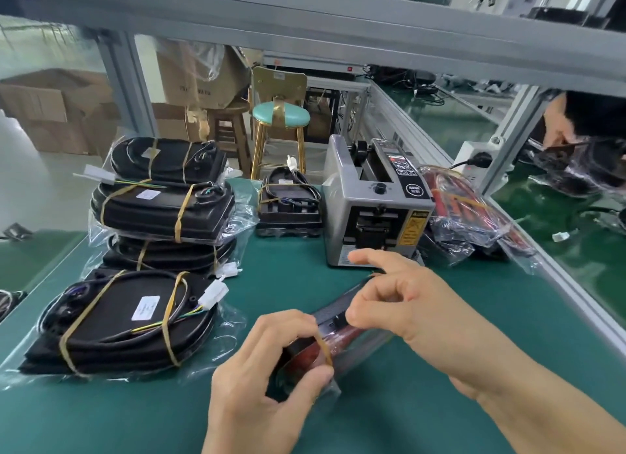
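Gripping the near end of the bagged red lamp (342, 339), the left hand (271, 369) curls round it. The right hand (406, 304) pinches its middle.

A red-and-black part (340, 338), possibly a lamp unit, is sitting inside a clear plastic bag (369, 344). It is lying slantwise at the near middle of the green mat (305, 257), far end pointing right. A tan rubber band (324, 347) is circling its near end.

One tape dispenser (372, 203), two stools (281, 114), five black bundles (135, 318).
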`<state>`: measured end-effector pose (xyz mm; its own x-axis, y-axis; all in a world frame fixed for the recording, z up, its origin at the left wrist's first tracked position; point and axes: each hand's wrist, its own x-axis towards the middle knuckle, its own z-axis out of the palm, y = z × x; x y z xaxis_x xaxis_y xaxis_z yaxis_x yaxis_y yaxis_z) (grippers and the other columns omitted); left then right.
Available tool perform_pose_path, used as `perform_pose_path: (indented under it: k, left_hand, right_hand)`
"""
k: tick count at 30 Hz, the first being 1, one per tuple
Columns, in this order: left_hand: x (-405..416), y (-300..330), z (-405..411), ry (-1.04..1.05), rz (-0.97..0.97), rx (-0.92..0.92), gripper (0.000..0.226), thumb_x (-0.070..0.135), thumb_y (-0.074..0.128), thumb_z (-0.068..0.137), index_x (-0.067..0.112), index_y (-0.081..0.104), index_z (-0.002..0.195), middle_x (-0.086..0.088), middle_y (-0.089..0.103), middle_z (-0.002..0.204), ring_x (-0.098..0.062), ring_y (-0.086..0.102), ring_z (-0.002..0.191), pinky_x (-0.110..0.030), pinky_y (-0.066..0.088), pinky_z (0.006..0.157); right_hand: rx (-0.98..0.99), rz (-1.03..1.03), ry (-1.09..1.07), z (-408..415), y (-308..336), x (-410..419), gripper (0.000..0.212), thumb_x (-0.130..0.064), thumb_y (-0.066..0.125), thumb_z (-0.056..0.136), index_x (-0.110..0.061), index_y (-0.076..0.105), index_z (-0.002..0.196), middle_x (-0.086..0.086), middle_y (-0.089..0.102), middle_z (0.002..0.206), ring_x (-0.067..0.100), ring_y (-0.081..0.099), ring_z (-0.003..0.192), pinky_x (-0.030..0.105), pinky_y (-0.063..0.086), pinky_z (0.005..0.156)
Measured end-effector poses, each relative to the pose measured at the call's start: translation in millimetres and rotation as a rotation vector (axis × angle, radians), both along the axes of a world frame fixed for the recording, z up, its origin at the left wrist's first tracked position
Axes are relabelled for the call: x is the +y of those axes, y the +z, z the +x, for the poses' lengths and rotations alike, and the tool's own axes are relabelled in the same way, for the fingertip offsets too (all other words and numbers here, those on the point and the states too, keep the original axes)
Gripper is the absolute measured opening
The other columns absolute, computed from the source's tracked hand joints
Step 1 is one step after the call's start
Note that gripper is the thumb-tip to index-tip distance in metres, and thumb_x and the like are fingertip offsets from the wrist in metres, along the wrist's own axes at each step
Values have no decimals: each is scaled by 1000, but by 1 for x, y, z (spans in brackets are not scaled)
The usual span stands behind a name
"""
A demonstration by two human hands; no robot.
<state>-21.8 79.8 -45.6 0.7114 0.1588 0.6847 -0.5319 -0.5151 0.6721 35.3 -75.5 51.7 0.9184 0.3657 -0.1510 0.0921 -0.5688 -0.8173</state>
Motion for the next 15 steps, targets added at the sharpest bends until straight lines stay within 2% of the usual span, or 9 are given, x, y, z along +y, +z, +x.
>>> perform_pose_path:
  k: [4, 6, 7, 8, 10, 12, 15]
  left_hand:
    - [1, 2, 0, -7, 15, 4, 30, 28, 72, 69, 25, 62, 97, 14, 63, 102, -7, 64, 94, -11, 46, 81]
    - [1, 3, -1, -8, 27, 6, 30, 29, 72, 69, 27, 62, 97, 15, 62, 101, -5, 63, 92, -11, 46, 79]
    - [1, 3, -1, -4, 38, 7, 30, 30, 71, 69, 27, 62, 98, 16, 62, 101, -4, 63, 91, -11, 46, 79]
    - [2, 4, 0, 1, 50, 7, 31, 31, 71, 69, 28, 63, 99, 17, 61, 101, -3, 63, 91, -10, 47, 78]
    - [1, 5, 0, 7, 67, 11, 31, 31, 70, 70, 29, 63, 100, 17, 61, 101, -1, 62, 89, -9, 46, 77]
    - [1, 5, 0, 8, 81, 8, 31, 32, 70, 70, 29, 64, 101, 17, 60, 101, -1, 62, 89, -9, 46, 77]
    - [1, 5, -1, 14, 110, 10, 33, 32, 70, 71, 29, 66, 103, 17, 60, 100, -1, 62, 88, -11, 47, 75]
  right_hand:
    - [35, -5, 12, 2, 0, 3, 8, -29, 71, 68, -23, 73, 63, -42, 43, 119, -17, 30, 124, 50, 8, 117]
    - [57, -30, 16, 2, -1, 4, 10, -28, 72, 70, -22, 72, 62, -43, 42, 115, -36, 18, 105, 47, 1, 117]
    - [56, -51, 13, 3, -1, 4, 13, -27, 72, 71, -21, 72, 60, -43, 42, 114, -40, 15, 98, 45, -4, 116]
    - [52, -70, 11, 4, -1, 3, 15, -27, 72, 72, -21, 71, 58, -42, 43, 114, -39, 15, 100, 42, -9, 115]
    - [25, -101, 11, 4, -1, 4, 17, -27, 72, 73, -22, 70, 58, -38, 45, 117, -25, 24, 115, 34, -16, 111]
    - [4, -129, 4, 4, 0, 3, 19, -27, 72, 74, -23, 69, 56, -35, 47, 117, -17, 29, 118, 32, -16, 110]
    - [-23, -159, 7, 4, -1, 4, 17, -26, 73, 74, -24, 70, 57, -33, 49, 113, -17, 31, 115, 34, -12, 113]
